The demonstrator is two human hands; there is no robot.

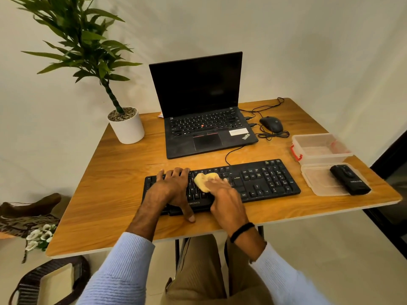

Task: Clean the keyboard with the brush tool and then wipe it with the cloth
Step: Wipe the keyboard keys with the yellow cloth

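A black external keyboard [264, 179] lies near the front edge of the wooden table [114, 194]. My left hand [174, 188] lies flat across the keyboard's left part, fingers spread over the keys and thumb down over the front edge. My right hand [222, 192] presses a small yellow cloth [203, 180] onto the middle keys; it looks blurred. The black brush tool [350, 179] lies on a clear plastic lid [317, 181] at the right.
An open black laptop [204, 119] stands behind the keyboard, with a black mouse [271, 124] and tangled cables to its right. A clear plastic box [319, 148] with red clips sits at the right edge. A potted plant [126, 125] stands at the back left.
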